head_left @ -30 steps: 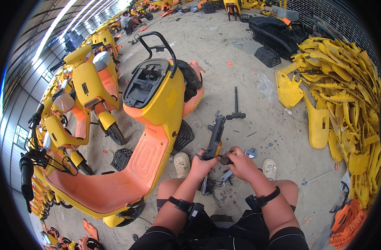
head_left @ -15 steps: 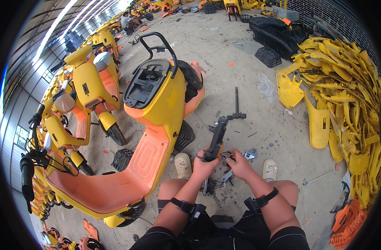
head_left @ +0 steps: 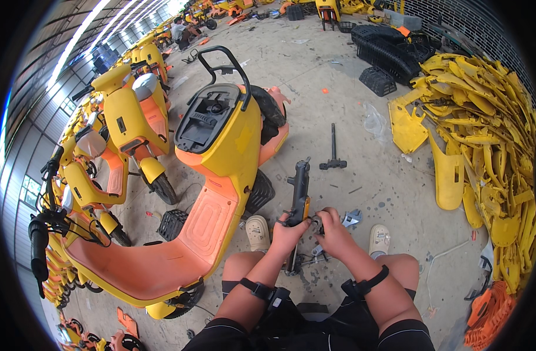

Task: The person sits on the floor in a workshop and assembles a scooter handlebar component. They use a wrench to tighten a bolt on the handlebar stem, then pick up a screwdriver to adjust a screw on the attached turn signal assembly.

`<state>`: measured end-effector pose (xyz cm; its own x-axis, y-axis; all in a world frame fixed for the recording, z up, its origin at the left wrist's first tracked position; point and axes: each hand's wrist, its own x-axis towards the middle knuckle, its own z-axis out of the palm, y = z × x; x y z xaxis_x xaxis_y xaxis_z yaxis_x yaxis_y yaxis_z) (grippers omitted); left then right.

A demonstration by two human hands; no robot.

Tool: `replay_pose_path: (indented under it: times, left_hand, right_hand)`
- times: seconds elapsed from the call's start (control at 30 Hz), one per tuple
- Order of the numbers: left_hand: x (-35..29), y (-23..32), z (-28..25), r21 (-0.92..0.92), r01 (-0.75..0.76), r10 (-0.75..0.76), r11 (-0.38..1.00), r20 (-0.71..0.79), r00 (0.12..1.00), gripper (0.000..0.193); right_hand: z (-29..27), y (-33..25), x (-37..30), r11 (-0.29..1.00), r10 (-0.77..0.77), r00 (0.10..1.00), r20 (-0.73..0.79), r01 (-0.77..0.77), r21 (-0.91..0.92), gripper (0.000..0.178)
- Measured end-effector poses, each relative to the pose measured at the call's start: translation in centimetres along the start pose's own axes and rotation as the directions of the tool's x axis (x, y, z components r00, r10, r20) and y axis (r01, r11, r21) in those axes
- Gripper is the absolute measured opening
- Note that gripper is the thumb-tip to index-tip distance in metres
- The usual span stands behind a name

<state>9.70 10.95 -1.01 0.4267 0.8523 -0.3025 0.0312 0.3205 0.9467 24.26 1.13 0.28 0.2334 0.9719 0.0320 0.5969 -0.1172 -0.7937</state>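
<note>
My left hand (head_left: 289,233) is closed around a long black tubular scooter part (head_left: 300,187) with a yellow-orange strip on its side. The part stands nearly upright between my knees, and its lower end reaches down toward the floor. Close beside it, my right hand (head_left: 333,229) is closed, thumb and fingers pinching a small dark piece (head_left: 316,223) against the part's side. Fingers hide most of that piece. A silver adjustable wrench (head_left: 352,217) lies on the floor just right of my right hand. Farther ahead rests a black T-shaped stem (head_left: 333,153).
A yellow and orange scooter body (head_left: 221,199) stands close on my left, with more scooters (head_left: 127,117) behind it. Yellow panels (head_left: 478,128) are heaped on the right, orange pieces (head_left: 493,313) below them. Black baskets (head_left: 379,81) lie farther off. A person (head_left: 183,34) crouches far back.
The black tubular part has swung more upright, its top moving left and clear of the T-shaped stem. My right hand has shifted slightly, fingers closer to the part.
</note>
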Motion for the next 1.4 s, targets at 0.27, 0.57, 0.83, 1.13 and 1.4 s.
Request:
replay_pose_path:
  times: [0.27,0.57,0.83,1.13,1.4]
  left_hand:
    - [0.4,-1.8,-0.1,0.061,-0.129,0.132,0.990,-0.053,0.990,0.038]
    - [0.7,-1.9,-0.8,0.374,-0.314,0.307,0.873,0.080,0.948,0.049]
    - [0.4,-1.4,-1.0,0.292,-0.268,0.229,0.918,0.160,0.960,0.047]
    - [0.0,0.0,-0.8,0.132,-0.008,-0.007,0.991,0.113,0.994,0.035]
    - [0.3,0.3,-1.4,0.018,0.138,-0.139,0.990,0.061,0.988,0.027]
  right_hand:
    - [-0.1,0.3,0.1,0.998,0.046,0.998,0.044,-0.044,-0.039,0.065]
    - [-1.3,1.9,1.0,0.901,0.291,0.893,0.344,-0.376,0.214,0.041]
    - [-3.4,1.1,1.3,0.789,0.420,0.810,0.409,-0.549,0.278,0.038]
    - [-1.8,1.3,-0.1,0.991,-0.049,0.975,0.218,0.074,-0.109,0.058]
    - [-1.9,1.0,-0.2,0.964,-0.164,0.968,0.187,0.198,-0.178,0.044]
